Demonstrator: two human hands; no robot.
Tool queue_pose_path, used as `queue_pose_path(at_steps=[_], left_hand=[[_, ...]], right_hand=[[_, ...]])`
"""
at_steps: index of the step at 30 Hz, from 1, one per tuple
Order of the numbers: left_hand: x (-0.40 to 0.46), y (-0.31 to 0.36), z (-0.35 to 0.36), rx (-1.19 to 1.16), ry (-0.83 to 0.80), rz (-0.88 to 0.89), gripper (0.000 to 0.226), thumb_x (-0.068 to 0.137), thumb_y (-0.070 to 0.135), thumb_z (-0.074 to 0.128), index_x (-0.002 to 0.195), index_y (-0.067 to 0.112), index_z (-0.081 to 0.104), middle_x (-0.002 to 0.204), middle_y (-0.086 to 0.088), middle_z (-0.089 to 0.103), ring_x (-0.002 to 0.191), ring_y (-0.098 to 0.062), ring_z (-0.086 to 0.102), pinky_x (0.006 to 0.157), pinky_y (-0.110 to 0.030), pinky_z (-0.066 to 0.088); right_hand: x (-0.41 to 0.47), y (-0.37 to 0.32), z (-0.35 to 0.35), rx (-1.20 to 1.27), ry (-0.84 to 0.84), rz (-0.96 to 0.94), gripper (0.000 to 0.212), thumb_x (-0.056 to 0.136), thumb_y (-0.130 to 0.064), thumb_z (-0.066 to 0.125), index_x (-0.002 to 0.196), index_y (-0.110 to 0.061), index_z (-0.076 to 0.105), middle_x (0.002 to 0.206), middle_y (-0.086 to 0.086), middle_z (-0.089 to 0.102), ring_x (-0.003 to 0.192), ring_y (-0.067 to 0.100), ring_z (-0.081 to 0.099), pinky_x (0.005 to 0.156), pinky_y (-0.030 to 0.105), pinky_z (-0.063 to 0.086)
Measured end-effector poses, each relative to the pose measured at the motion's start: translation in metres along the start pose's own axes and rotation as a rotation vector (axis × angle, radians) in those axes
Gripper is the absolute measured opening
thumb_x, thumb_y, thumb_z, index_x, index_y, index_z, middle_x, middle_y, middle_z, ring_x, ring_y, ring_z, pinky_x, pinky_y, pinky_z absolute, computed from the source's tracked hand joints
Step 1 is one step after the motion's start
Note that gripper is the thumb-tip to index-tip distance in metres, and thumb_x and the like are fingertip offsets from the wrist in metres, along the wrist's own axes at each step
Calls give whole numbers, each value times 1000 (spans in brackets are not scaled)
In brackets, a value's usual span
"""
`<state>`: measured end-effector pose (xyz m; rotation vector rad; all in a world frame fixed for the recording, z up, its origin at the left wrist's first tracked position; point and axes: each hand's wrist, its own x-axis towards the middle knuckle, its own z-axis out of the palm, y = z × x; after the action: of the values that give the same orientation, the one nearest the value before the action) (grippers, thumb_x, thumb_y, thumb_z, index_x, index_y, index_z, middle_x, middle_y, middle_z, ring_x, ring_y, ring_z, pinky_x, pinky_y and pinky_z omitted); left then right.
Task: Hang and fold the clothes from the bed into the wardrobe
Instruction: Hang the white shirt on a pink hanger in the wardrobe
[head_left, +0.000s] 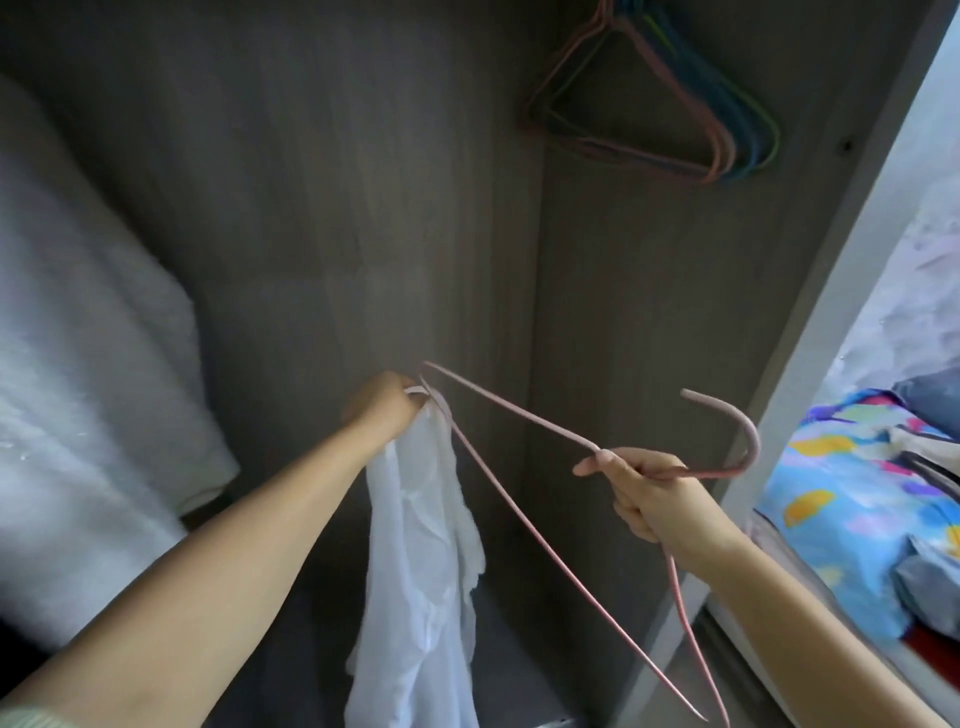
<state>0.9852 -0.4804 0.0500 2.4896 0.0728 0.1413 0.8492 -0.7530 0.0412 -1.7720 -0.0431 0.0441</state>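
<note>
A pink hanger (519, 421) is held out in front of me inside the open wardrobe (363, 208). My right hand (649, 491) grips it at the neck, just below the hook, which curves up to the right. My left hand (382, 410) pinches a strap of a thin white garment (421, 561) at the hanger's far left corner. The garment hangs limp below that hand, down past the bottom edge of the view.
Several empty pink, blue and green hangers (675, 104) hang at the wardrobe's upper right. A white hanging garment (78, 338) fills the left side. Behind the white wardrobe side panel (831, 312), colourful folded fabrics (841, 514) lie on a shelf.
</note>
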Motion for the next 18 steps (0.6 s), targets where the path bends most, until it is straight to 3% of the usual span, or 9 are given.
queue_pose_path(at_steps=[4,9,11,15,18], left_hand=[[-16,4,8,103,161,-61,24,94,35,55,101,20,72,100,-10,69,96,-32,65,73,-31,47],[-51,2,19,-5,254,-18,24,96,29,50,83,21,68,81,-6,64,83,-30,63,64,-28,41],[-62,5,19,-71,261,36,20,95,25,51,91,20,71,85,-1,66,84,-24,63,64,-26,40],[-104,35,28,-186,-19,322,18,91,16,61,105,13,73,96,-1,71,90,-16,66,78,-31,54],[-150,63,41,-271,-349,424,23,94,31,56,114,31,66,108,10,68,98,-5,64,82,-22,54]], right_hand=[[-25,13,-17,53,-103,102,33,95,-30,46,95,-8,70,50,0,30,43,13,22,42,23,18],[-41,23,-28,104,-179,195,33,99,-25,43,99,-4,68,52,2,30,44,13,23,42,23,18],[-44,25,-22,0,-202,230,32,100,-25,42,99,-6,68,49,-2,31,42,11,24,39,22,18],[-45,26,3,78,-86,244,32,103,-23,39,99,-3,65,48,-2,30,39,9,24,37,20,19],[-44,20,17,119,-42,158,30,103,-19,40,90,-6,64,50,-1,33,39,8,26,39,20,21]])
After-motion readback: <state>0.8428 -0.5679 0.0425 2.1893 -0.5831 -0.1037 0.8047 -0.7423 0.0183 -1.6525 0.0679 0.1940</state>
